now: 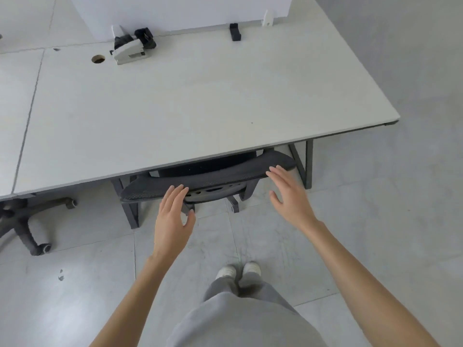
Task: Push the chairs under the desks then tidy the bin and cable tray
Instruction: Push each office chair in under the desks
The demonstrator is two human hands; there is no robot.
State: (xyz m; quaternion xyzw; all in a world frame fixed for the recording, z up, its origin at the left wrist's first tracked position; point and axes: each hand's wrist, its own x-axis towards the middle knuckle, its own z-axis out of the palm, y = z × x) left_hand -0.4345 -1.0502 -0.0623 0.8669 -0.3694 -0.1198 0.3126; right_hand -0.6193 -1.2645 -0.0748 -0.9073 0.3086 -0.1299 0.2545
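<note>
- Black mesh chair back [208,180] is sitting just under the front edge of the white desk [200,101]; seat is already tucked beneath, so this chair looks done or nearly so.
- I'm holding my left hand [172,219] flat w/ fingers straight, tips at the top edge of the backrest; gripping nothing.
- I'm keeping my right hand [288,196] spread open too, fingertips at the backrest's right end; can't tell if they're actually touching.
- Second chair's wheeled base [32,221] is poking out at left by the next desk; can't see enough of it to say it's pushed in, so prob. next.
- Bin & cable tray aren't showing in this view; I'm judging that part is all left to do.
- Stapler-like gadget [129,52] and cable hole [98,59] are lying at the desk's far side.
</note>
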